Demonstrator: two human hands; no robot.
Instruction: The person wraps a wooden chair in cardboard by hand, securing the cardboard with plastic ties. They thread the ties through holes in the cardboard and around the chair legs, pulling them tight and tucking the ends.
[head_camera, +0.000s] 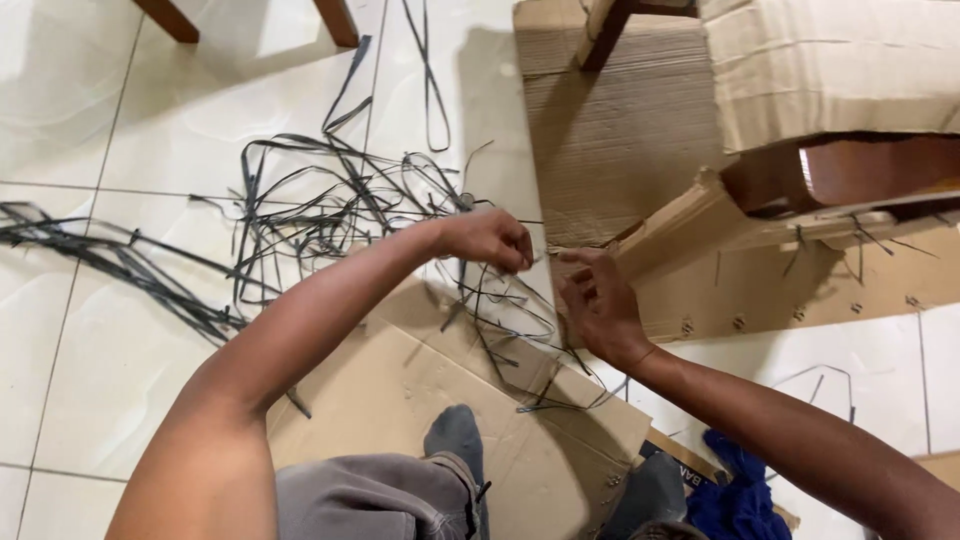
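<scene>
left hand pinched shut on a thin black strap, pulling it taut; right hand fingers half curled, steadying the other end by torn cardboard wrap on a wooden chair. more loose straps lie far left on tile floor.

Bright, even daylight floods the glossy white tiled floor, leaving pale glare patches at upper left and a soft shadow beside the flat brown corrugated cardboard sheet, while the wide lens bends the edges and the forearms nearest the camera look slightly soft.
</scene>
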